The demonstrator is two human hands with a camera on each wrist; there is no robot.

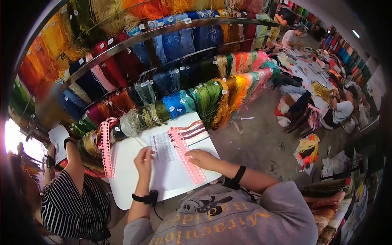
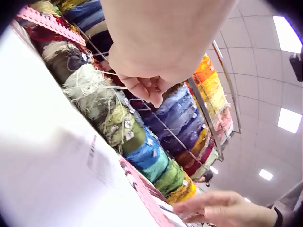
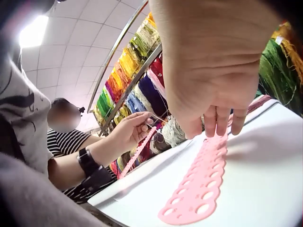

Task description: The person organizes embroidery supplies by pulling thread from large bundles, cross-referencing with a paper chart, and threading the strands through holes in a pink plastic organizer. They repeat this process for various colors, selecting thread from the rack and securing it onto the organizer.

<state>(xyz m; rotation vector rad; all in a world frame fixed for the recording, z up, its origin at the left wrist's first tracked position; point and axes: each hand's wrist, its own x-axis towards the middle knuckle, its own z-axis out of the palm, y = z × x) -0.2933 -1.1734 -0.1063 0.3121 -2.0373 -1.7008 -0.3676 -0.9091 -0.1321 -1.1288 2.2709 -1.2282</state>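
My left hand (image 1: 143, 164) pinches the ends of thin pale threads (image 2: 113, 87), which run to a whitish skein (image 2: 84, 85) on the lowest rack bar. With straight fingers, my right hand (image 1: 203, 159) lies over the middle of a pink perforated thread card (image 1: 193, 170). Mauve, brown and white thread lengths (image 1: 194, 132) hang from the card's far end across the white board (image 1: 126, 190). Beside the card is a printed chart (image 1: 161, 146) with rows of small marks. In the right wrist view the card's near end (image 3: 187, 210) shows its round holes.
Another pink perforated card (image 1: 107, 151) stands at the board's left edge. Racks of tagged colored skeins (image 1: 208, 100) rise just behind the board. A person in a striped top (image 1: 71, 204) is close on the left. People sit at a cluttered table (image 1: 312, 73) farther right.
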